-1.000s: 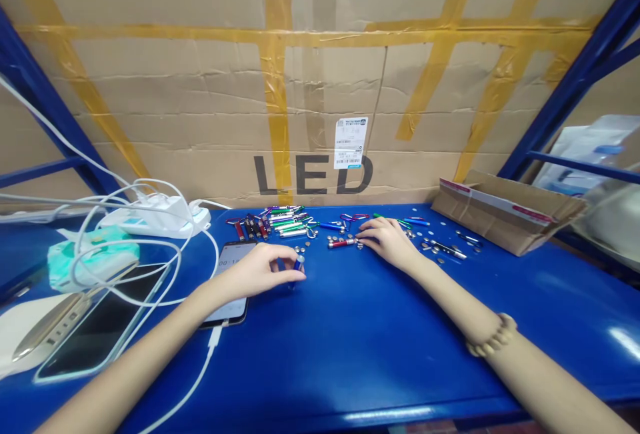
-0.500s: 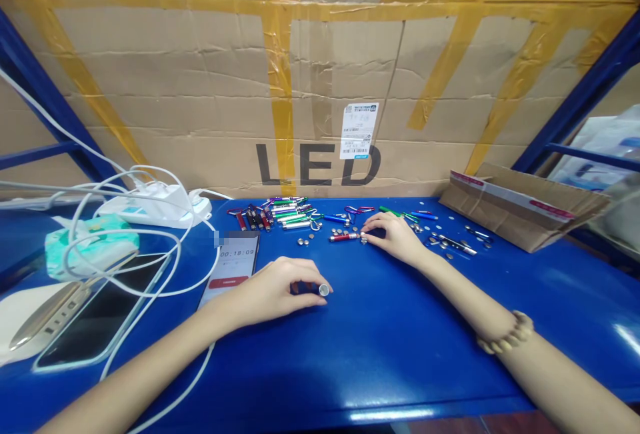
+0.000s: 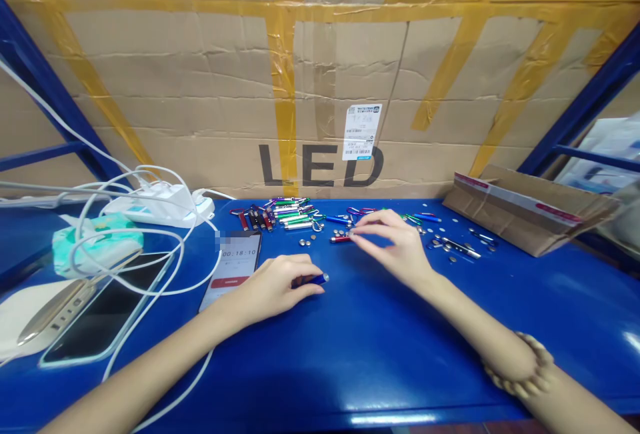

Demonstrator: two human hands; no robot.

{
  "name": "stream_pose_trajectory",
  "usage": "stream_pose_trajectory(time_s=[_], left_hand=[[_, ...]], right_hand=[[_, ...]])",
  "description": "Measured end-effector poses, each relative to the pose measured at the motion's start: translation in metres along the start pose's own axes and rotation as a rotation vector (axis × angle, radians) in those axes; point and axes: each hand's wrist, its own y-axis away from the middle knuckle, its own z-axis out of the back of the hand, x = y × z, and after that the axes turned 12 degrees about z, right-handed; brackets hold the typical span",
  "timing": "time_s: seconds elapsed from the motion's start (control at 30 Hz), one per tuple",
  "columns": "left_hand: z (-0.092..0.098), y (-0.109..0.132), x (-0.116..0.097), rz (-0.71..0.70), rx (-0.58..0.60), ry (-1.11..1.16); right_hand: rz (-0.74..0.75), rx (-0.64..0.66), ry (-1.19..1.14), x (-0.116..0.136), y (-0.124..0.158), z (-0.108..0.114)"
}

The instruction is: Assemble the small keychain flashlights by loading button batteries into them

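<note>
Blue tube (image 3: 319, 279) gripped in the left hand (image 3: 280, 284)

Through the head camera I see the left hand closed around the tube, in front of the phone (image 3: 239, 264), with one end showing past the fingertips. On my right hand (image 3: 400, 247), thumb and forefinger are narrowly spaced at the right end of a red tube (image 3: 340, 239); I cannot tell whether they pinch anything. The red tube lies on the blue table (image 3: 375, 347). I see silver discs (image 3: 305, 243) between it and the phone, and a cluster of coloured tubes (image 3: 295, 215) behind them. An open cardboard box (image 3: 525, 214) stands at the right.
</note>
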Motion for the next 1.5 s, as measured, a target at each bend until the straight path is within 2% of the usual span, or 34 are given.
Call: stream_pose_trajectory(time_s=[0.17,0.4,0.6,0.9,1.13,1.5], left_hand=[[-0.001,-0.002,0.003,-0.034,-0.025,-0.001],[0.001,-0.002,0.003,-0.051,0.004,0.026],[-0.001,-0.002,0.004,-0.054,0.008,0.044],[-0.001,-0.002,0.004,-0.029,0.023,0.031],[-0.002,-0.004,0.007,-0.026,0.010,0.035],[-0.002,-0.003,0.007,-0.040,0.019,0.041]], right_hand=[[0.174,0.082,-0.175,0.029,-0.003,-0.006],[0.204,0.134,-0.250,0.035,0.001,-0.009],[0.239,0.185,-0.219,0.037,0.003,-0.011],[0.164,0.228,-0.349,0.037,0.001,-0.012],[0.111,0.205,-0.432,0.037,0.002,-0.014],[0.147,0.267,-0.333,0.033,0.005,-0.014]])
